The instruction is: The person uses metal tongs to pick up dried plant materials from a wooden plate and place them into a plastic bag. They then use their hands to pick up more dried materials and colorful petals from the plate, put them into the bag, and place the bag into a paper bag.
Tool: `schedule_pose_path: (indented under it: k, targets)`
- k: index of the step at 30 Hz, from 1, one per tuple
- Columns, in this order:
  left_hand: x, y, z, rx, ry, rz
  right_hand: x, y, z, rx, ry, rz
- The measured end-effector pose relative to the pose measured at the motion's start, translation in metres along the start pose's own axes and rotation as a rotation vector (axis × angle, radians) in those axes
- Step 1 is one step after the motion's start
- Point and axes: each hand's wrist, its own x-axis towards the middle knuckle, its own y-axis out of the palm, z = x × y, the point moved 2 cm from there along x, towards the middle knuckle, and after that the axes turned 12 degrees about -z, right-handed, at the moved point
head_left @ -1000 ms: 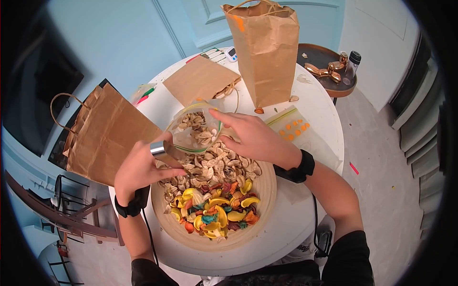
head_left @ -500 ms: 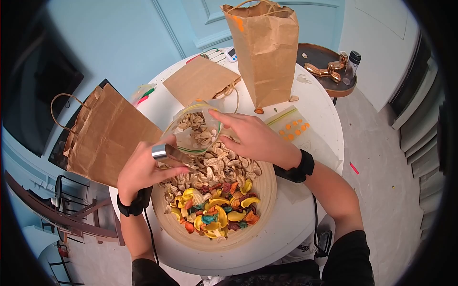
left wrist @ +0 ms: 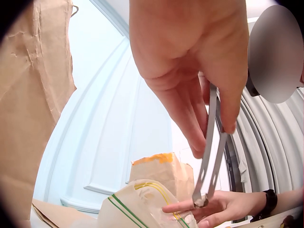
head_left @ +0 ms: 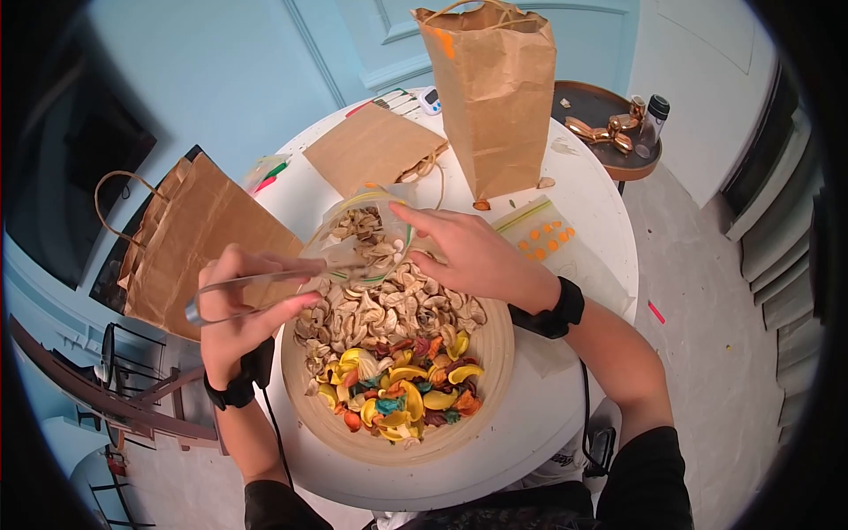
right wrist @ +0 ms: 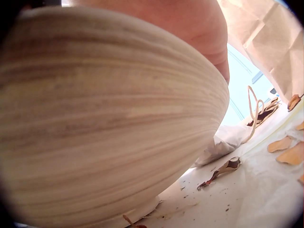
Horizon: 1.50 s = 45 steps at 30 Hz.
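My left hand (head_left: 238,305) pinches metal tongs (left wrist: 212,137) between thumb and fingers. A small pale dried petal (left wrist: 201,203) is caught at their tips, which overlap the bag's mouth in the head view. My right hand (head_left: 464,252) grips the right edge of a clear zip bag (left wrist: 124,209), index finger and thumb spread along its open mouth; its other fingers are hidden. Inside the bag lie pale dried petals (head_left: 360,223). Below both hands, a wooden bowl (head_left: 502,371) holds more pale petals (head_left: 415,305) at the back and coloured ones (head_left: 406,402) in front.
A paper bag (head_left: 499,115) stands at the back of the round white table (head_left: 609,221), another (head_left: 208,243) at the left. One paper bag (head_left: 362,150) lies flat behind the zip bag. At right is a flat zip bag with orange pieces (head_left: 546,237).
The left hand has tipped the tongs, raising their tips from the pale petals in the bowl to the zip bag's mouth. The right hand and bag have stayed nearly still.
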Motion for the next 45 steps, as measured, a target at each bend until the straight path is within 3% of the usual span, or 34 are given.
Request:
schedule_pose_path:
  k: [6,9,12,15,18,24,27,42,45]
  targets:
    - [0.016,0.014,0.003,0.254,0.237,-0.023,0.001,-0.002,0.001,0.011,0.013,0.015]
    - [0.013,0.014,-0.004,0.172,0.167,-0.025,0.001,-0.003,0.002,0.001,0.032,0.045]
    - [0.009,0.011,-0.009,0.068,0.161,0.085,0.001,-0.001,0.001,0.01,0.009,0.011]
    - [0.01,0.014,-0.015,0.04,0.078,0.322,0.001,-0.002,0.001,0.023,0.004,-0.013]
    - [0.009,0.018,-0.009,0.11,-0.09,0.453,0.001,-0.004,0.002,0.029,0.023,-0.002]
    - [0.013,0.027,0.0,0.177,-0.258,0.578,0.001,-0.003,0.001,0.03,0.01,-0.002]
    - [0.007,0.028,0.008,0.145,-0.222,0.495,0.001,-0.002,0.001,0.012,0.009,0.009]
    - [0.003,0.035,0.014,0.168,-0.081,0.544,0.0,-0.001,0.001,0.005,-0.005,0.005]
    - [0.001,0.039,0.016,0.137,-0.14,0.504,0.0,-0.002,0.002,0.003,0.003,0.011]
